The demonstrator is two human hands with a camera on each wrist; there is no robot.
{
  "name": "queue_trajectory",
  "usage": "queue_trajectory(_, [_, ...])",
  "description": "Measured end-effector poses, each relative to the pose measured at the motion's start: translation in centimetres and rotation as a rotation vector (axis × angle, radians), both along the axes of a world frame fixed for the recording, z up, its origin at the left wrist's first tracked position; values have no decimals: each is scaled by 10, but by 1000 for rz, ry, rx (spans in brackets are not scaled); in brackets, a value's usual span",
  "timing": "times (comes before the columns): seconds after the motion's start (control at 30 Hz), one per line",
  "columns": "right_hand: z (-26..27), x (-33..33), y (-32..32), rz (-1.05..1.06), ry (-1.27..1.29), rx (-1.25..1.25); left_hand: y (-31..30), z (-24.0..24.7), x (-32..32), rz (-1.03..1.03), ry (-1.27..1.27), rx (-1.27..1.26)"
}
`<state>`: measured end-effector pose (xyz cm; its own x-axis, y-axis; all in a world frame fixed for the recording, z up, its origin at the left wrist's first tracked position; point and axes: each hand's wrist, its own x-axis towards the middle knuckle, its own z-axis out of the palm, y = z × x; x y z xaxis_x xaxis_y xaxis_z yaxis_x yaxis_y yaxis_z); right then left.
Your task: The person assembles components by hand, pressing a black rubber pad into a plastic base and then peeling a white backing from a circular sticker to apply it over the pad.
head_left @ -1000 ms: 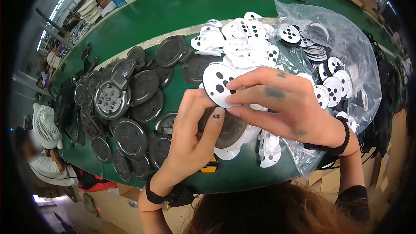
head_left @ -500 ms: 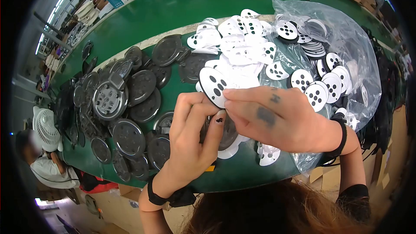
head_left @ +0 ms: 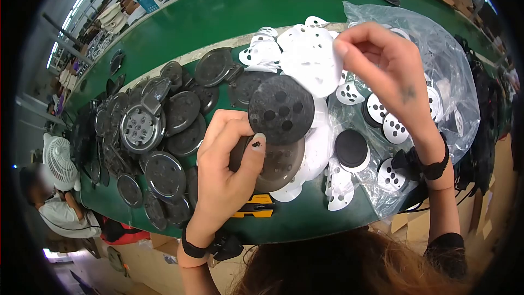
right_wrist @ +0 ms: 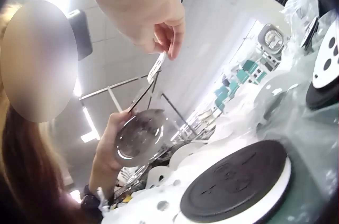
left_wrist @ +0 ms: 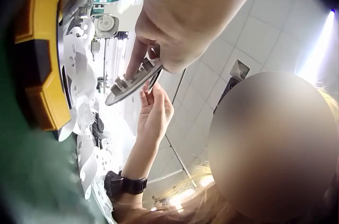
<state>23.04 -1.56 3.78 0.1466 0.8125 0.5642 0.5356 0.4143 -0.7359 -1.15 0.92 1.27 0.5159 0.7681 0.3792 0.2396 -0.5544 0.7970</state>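
Black pad (head_left: 281, 110) pinched in my left hand (head_left: 225, 161), white sheet (head_left: 309, 64) at its one o'clock pinched in my right hand (head_left: 394, 74), I worry the sheet could flop onto the pad and stick if that right hand dips.

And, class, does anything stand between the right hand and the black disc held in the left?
Yes: in the right wrist view, a thin white sheet, pinched by the right hand, lies between it and the black disc in the left hand. Nothing else shows in between.
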Motion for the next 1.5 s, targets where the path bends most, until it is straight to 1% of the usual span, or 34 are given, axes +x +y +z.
queue_trajectory(0.03, [1,4,2,-64,-34,-31,0,3,1,-21,-18,-29])
queue_trajectory(0.07, [2,8,3,-64,-35,-29,2,2,0,-21,-19,-27])
queue_trajectory(0.13, [3,14,4,-35,-282,-65,7,-1,-4,-66,-46,-7])
queue_trajectory(0.17, [2,15,5,31,-289,-115,8,-1,-4,-67,-45,-6])
queue_trajectory(0.2, [3,13,4,29,-288,-114,8,-1,-4,-72,-69,-50])
queue_trajectory(0.27, [5,7,3,-16,-454,73,8,0,-5,-76,-94,-93])
queue_trajectory(0.3, [6,6,3,82,-353,39,9,0,-5,-83,-102,-108])
queue_trajectory(0.33, [7,4,1,83,-354,40,9,0,-5,-90,-109,-124])
queue_trajectory(0.37, [9,1,-3,227,-233,-31,9,0,-5,-89,-110,-123])
queue_trajectory(0.4, [11,-1,-6,369,-110,-102,8,0,-5,-91,-131,-206])
queue_trajectory(0.43, [14,-3,-7,411,-186,-98,7,0,-6,-93,-152,-290])
queue_trajectory(0.47, [13,-6,-8,411,-187,-97,6,1,-5,-93,-152,-289])
queue_trajectory(0.53, [8,-13,-7,415,-171,-75,0,1,0,-137,-326,-598])
queue_trajectory(0.6, [2,-17,-7,408,-156,-69,-7,3,6,-181,-412,-759])
queue_trajectory(0.63, [0,-18,-6,437,-174,-41,-6,-4,4,-227,-394,-793])
queue_trajectory(0.67, [-1,-19,-6,467,-192,-14,-7,-4,4,-227,-395,-792])
queue_trajectory(0.73, [-3,-20,-7,496,-156,-26,-9,-5,7,-312,-451,-924])
queue_trajectory(0.77, [-3,-20,-7,502,-101,-25,-8,-6,5,-320,-377,-940])
queue_trajectory(0.8, [-4,-21,-7,508,-46,-22,-10,-6,5,-319,-379,-940])
queue_trajectory(0.87, [-3,-20,-6,516,-55,-26,-12,-6,5,-332,-411,-1076])
queue_trajectory(0.93, [-3,-18,-6,524,-64,-29,-11,-8,3,-336,-411,-1054])
queue_trajectory(1.0, [-1,-16,-5,343,-261,191,-11,-2,5,-236,-482,-976])
queue_trajectory(1.03, [2,-17,-8,235,-374,318,-10,1,5,-227,-500,-954])
queue_trajectory(1.07, [1,-16,-9,236,-374,318,-10,2,5,-226,-501,-953])
queue_trajectory(1.13, [1,-12,-12,246,-752,507,-11,2,6,-256,-560,-954])
queue_trajectory(1.2, [3,-18,-16,245,-746,515,-11,2,7,-236,-533,-927])
queue_trajectory(1.27, [3,-22,-18,168,-635,430,-7,-2,4,-197,-361,-763])
queue_trajectory(1.3, [5,-21,-16,133,-538,421,-5,-2,5,-143,-327,-670])
queue_trajectory(1.33, [7,-20,-15,135,-538,422,-6,-2,8,-142,-328,-669])
queue_trajectory(1.4, [13,-16,-14,242,-202,105,-9,-2,16,65,-359,-523])
queue_trajectory(1.43, [10,-16,-13,254,-122,24,-6,-5,12,29,-293,-493])
queue_trajectory(1.47, [8,-16,-12,254,-123,27,-6,-4,11,28,-292,-490])
queue_trajectory(1.5, [7,-16,-11,214,-192,44,-7,-3,10,12,-225,-483])
